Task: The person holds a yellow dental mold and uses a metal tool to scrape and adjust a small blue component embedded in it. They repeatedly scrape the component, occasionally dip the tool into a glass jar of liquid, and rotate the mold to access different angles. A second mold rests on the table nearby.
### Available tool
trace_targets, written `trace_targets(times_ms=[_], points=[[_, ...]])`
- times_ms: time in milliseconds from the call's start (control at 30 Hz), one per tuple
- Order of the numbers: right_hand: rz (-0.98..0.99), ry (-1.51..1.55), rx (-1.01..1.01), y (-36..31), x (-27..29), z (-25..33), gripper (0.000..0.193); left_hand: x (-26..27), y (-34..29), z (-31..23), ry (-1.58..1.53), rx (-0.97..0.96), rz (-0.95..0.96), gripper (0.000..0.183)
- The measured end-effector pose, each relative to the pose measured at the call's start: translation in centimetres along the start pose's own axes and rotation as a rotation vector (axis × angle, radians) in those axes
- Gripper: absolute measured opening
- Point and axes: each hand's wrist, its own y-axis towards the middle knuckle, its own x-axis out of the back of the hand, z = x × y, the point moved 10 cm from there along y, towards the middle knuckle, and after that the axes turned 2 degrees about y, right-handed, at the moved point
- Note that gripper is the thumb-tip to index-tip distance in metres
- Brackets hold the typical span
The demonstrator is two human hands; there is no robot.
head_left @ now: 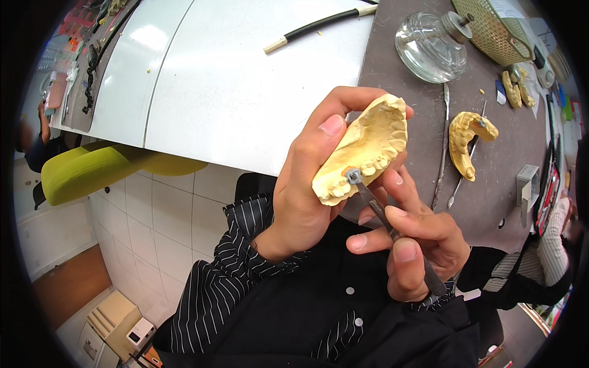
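Far left: one person, partly cut by the rim, dark clothing. One lime-green chair [92,175] beside the bench [227,92], its surface here white, crossed by one dark seam.

Top centre: one black rod [319,27] with pale ends, lying slantwise on the white.

Centre: left hand [307,178], one striped cuff [248,224] below it. Its fingers are curled closed around one yellow dental cast [368,141], held up off the bench and tilted, tooth row toward the right. One small grey piece [353,176] sits in that row, toward the lower end.

Right of this: right hand [429,239], thumb and fingers pinched on one slim dark tool [381,214]. Tool tip at the grey piece; cannot tell whether pressing or only meeting it.

Right, brown-grey part of the bench: one round glass jar [429,52] with a metal cap, one woven basket [494,37] just beside. Two thin metal instruments: one long instrument [442,144] lying free, one pointed instrument [452,199] passing under a second yellow cast [461,144]. That cast carries one blue-grey patch near its upper end. Beyond, more yellow cast pieces [512,90], number unclear.

Far right: one grey metal holder [526,184]; one striped sleeve [554,236] of another person.
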Motion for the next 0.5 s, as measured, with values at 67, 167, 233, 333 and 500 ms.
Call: trace_targets(times_ms=[67,167,233,333,500], points=[[-0.016,0.032,-0.036,-0.03,-0.01,-0.08,0.022,-0.17,0.06,0.01,-0.010,0.001,0.020,0.046],[-0.014,0.048,-0.059,-0.02,-0.04,-0.18,0.021,-0.01,0.06,0.17,-0.014,-0.002,0.016,0.046],[-0.002,0.021,-0.050,0.02,-0.06,-0.13,0.021,0.03,0.04,0.09,-0.010,0.000,0.000,0.045],[-0.004,0.004,-0.061,0.06,-0.01,-0.21,0.021,0.06,0.07,0.16,-0.018,-0.001,-0.014,0.045],[-0.031,0.074,-0.068,0.13,0.14,-0.33,0.022,-0.20,-0.02,0.17,-0.034,0.017,0.018,0.045]])
